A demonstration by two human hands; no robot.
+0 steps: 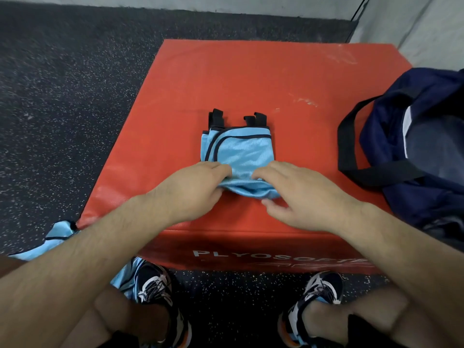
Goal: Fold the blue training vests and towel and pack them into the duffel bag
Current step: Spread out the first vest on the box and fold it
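Observation:
A light blue mesh training vest (241,149) with dark trim and black straps lies folded small in the middle of the red foam box (251,79). My left hand (198,189) grips its near left edge, fingers curled over the cloth. My right hand (296,194) pinches the near right edge, thumb under the fold. The navy duffel bag (421,146) sits open on the box's right side, with a black handle loop toward the vest. More light blue vest cloth (60,237) lies on the floor by the box's near left corner, partly behind my left arm.
Dark speckled rubber floor (62,96) surrounds the box. A pale wall (414,28) rises at the back right. My shoes (155,285) stand on the floor against the box's front face, the left one touching the fallen blue cloth.

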